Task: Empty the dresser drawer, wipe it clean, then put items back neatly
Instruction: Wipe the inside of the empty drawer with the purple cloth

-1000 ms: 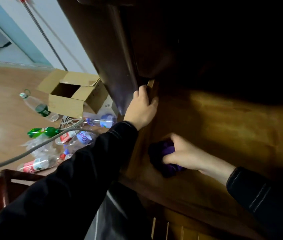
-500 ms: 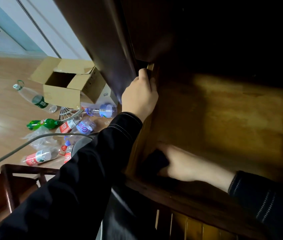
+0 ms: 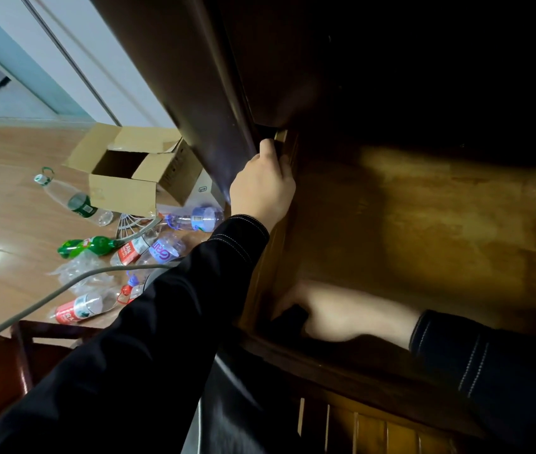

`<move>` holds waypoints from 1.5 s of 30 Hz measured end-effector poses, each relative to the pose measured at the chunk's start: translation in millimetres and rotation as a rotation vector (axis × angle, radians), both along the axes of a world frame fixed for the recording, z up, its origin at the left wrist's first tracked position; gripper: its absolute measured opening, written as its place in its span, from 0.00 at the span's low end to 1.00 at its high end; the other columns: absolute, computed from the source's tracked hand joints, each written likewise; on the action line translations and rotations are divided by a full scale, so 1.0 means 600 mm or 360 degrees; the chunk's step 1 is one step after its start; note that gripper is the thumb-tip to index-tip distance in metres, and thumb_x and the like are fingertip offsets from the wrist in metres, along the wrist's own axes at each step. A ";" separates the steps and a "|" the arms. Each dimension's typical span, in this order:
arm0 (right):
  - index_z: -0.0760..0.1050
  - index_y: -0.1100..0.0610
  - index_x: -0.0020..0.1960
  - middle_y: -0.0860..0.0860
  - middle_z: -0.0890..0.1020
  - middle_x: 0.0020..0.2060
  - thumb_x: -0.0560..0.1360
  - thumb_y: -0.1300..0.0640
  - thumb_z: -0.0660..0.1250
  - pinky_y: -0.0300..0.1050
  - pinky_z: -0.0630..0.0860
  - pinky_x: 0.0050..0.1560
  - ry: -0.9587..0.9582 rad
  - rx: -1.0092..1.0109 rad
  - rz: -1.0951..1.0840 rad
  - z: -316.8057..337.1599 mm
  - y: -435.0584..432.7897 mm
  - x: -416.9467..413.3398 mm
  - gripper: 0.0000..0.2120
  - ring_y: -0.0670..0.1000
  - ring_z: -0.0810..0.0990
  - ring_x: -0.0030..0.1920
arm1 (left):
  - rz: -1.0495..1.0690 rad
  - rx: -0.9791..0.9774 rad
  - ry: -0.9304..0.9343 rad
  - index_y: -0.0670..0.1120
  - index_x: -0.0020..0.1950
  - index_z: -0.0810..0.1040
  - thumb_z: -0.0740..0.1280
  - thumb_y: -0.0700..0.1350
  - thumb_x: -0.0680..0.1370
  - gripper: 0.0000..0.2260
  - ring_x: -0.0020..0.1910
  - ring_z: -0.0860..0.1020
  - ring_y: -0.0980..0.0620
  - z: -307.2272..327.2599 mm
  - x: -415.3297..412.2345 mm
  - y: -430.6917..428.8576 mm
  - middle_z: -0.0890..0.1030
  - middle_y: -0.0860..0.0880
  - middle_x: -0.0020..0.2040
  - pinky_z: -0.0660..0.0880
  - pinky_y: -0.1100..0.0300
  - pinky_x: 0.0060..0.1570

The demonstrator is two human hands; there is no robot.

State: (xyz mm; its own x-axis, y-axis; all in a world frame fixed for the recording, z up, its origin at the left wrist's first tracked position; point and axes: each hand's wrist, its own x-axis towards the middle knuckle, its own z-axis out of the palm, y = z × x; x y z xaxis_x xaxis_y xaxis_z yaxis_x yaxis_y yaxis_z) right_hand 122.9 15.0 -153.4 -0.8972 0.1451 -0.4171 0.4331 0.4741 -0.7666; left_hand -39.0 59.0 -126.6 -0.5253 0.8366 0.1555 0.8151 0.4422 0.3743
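The drawer (image 3: 424,231) stands pulled out of the dark dresser (image 3: 201,93), and its bare wooden bottom shows across the right of the scene, lit in the middle and dark toward the far end. The left hand (image 3: 261,188) reaches along the drawer's left side wall at the far end, where the wall meets the dresser front; its fingers curl over the top of that wall and grip it. The right hand (image 3: 335,314) lies low in the near left corner of the drawer, its fingers closed round a dark cloth (image 3: 291,317) that is pressed against the drawer bottom just beside the left wall. The corner is in shadow, so the colour of the cloth cannot be told. Both arms wear black sleeves with pale stitching at the cuffs. To the left of the dresser, on the wooden floor (image 3: 4,224), an open cardboard box (image 3: 122,191) stands with its flaps up. Near it lie several plastic bottles on their sides: a clear one with a green label (image 3: 76,201), a green one (image 3: 86,245), one with a purple label (image 3: 194,219) and one with a red label (image 3: 80,309). A grey cable (image 3: 47,294) runs across them from the near left, above part of a dark wooden chair (image 3: 21,348).
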 end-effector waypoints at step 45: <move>0.81 0.52 0.64 0.50 0.83 0.60 0.74 0.69 0.68 0.47 0.78 0.60 0.0004 -0.0023 0.0013 0.027 0.005 0.005 0.22 0.51 0.80 0.60 | -0.0017 0.0006 0.0000 0.43 0.61 0.67 0.55 0.49 0.83 0.12 0.49 0.78 0.34 0.000 0.002 0.000 0.80 0.41 0.53 0.73 0.48 0.45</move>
